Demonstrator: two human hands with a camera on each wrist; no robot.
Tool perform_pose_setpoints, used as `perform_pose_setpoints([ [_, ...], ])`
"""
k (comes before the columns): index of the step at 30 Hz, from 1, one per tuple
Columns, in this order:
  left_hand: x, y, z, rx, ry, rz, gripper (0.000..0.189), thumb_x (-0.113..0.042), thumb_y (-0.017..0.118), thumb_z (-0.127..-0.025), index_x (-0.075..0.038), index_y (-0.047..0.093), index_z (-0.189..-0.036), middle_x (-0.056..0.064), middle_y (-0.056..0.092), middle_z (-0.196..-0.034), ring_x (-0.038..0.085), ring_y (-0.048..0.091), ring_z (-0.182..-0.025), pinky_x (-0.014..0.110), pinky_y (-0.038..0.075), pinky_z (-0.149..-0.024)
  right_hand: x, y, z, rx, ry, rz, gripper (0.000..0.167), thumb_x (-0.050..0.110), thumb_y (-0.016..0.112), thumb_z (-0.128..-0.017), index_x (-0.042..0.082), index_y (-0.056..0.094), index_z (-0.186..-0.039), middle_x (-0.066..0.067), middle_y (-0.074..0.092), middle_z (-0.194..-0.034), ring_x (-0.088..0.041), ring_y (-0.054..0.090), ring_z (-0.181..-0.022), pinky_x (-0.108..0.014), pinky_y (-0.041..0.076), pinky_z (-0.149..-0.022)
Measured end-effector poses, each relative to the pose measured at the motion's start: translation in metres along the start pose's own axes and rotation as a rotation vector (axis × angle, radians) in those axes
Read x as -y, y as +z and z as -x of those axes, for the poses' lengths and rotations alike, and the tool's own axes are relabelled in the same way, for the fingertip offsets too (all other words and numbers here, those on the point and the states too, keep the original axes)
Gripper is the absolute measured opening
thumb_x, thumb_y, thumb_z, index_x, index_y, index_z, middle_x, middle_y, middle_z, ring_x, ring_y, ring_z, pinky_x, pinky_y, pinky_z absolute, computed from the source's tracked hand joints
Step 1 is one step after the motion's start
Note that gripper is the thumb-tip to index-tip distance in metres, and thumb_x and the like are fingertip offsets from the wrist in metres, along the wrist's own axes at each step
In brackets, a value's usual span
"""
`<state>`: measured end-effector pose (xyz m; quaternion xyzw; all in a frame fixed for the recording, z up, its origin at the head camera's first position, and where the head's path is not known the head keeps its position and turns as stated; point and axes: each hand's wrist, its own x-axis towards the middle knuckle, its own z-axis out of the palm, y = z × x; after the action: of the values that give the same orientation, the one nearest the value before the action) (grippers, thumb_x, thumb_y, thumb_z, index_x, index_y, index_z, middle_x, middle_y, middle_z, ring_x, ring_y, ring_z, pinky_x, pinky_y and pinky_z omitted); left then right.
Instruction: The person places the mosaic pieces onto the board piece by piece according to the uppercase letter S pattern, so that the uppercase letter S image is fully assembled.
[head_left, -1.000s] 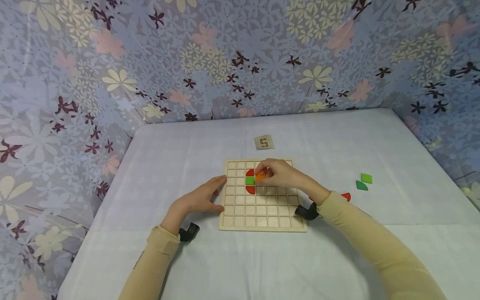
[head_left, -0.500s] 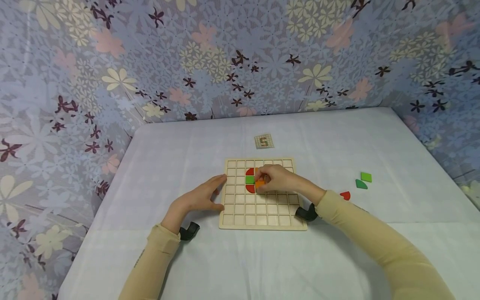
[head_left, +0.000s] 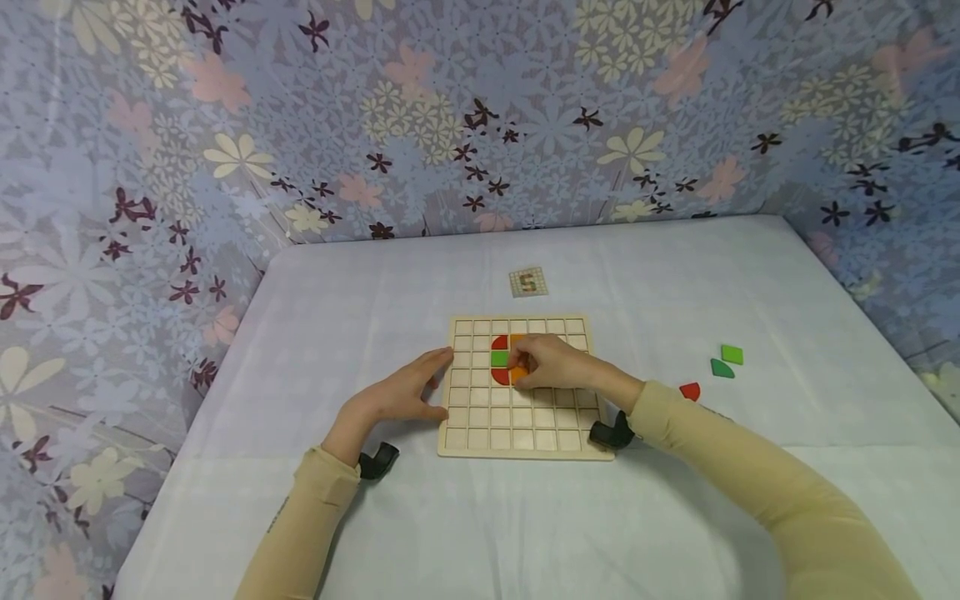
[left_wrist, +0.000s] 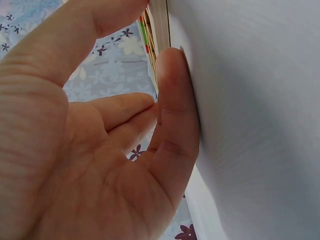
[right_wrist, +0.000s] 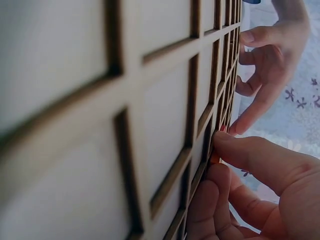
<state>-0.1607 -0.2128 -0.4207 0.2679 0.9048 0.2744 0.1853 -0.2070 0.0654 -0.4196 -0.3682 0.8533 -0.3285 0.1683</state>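
Note:
A wooden grid board (head_left: 487,439) lies on the white-covered table. In its upper middle sit two red quarter-round tiles (head_left: 500,342), a green square tile (head_left: 499,358) between them, and an orange tile (head_left: 517,338) beside the upper red one. My right hand (head_left: 558,362) pinches another orange tile (head_left: 517,374) between thumb and fingers, low against the grid beside the lower red one. In the right wrist view only a sliver of that orange tile (right_wrist: 215,158) shows. My left hand (head_left: 399,395) touches the board's left edge, fingers and thumb spread apart.
A small pattern card (head_left: 528,282) with an S-like figure lies behind the board. To the right are a light green square tile (head_left: 732,355), a dark green quarter-round tile (head_left: 722,368) and a red tile (head_left: 690,391) close to my right sleeve.
My right hand has moved slightly toward me down the grid with the orange tile, uncovering the upper orange tile. My left hand has stayed at the board's edge.

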Motion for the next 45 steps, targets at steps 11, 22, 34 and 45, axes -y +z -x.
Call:
perform_pose_setpoints([
  [11, -0.003, 0.0, 0.0, 0.004, 0.006, 0.0, 0.09, -0.018, 0.075, -0.081, 0.003, 0.02, -0.148, 0.016, 0.021, -0.152, 0.022, 0.051, -0.102, 0.036, 0.042, -0.083, 0.0, -0.003, 0.003, -0.002, 0.005, -0.008, 0.022, 0.013, 0.076, -0.079, 0.006, 0.064, -0.097, -0.002, 0.057, -0.09, -0.015, 0.051, -0.079, -0.03, 0.044, -0.071],
  [22, -0.002, 0.003, 0.0, 0.001, 0.017, -0.004, 0.09, -0.019, 0.075, -0.08, 0.004, 0.021, -0.148, 0.017, 0.022, -0.152, 0.021, 0.051, -0.101, 0.035, 0.043, -0.083, 0.008, -0.061, 0.025, -0.172, 0.063, -0.102, 0.031, 0.018, 0.072, -0.085, 0.004, 0.063, -0.11, -0.011, 0.058, -0.103, -0.019, 0.059, -0.082, -0.036, 0.048, -0.073],
  [34, -0.003, 0.001, 0.0, -0.002, 0.009, 0.001, 0.09, -0.019, 0.075, -0.081, 0.003, 0.02, -0.148, 0.016, 0.022, -0.152, 0.021, 0.05, -0.102, 0.036, 0.042, -0.084, -0.007, -0.11, 0.078, -0.33, 0.231, -0.156, 0.038, 0.03, 0.072, -0.085, 0.009, 0.06, -0.114, -0.008, 0.056, -0.107, -0.023, 0.059, -0.084, -0.037, 0.045, -0.073],
  [45, -0.002, 0.001, 0.001, -0.004, 0.012, -0.003, 0.09, -0.02, 0.075, -0.08, 0.003, 0.021, -0.148, 0.016, 0.023, -0.151, 0.021, 0.05, -0.102, 0.035, 0.042, -0.084, -0.021, -0.127, 0.124, -0.37, 0.386, -0.111, 0.046, 0.035, 0.07, -0.086, 0.01, 0.057, -0.121, -0.008, 0.053, -0.118, -0.017, 0.057, -0.092, -0.035, 0.045, -0.076],
])
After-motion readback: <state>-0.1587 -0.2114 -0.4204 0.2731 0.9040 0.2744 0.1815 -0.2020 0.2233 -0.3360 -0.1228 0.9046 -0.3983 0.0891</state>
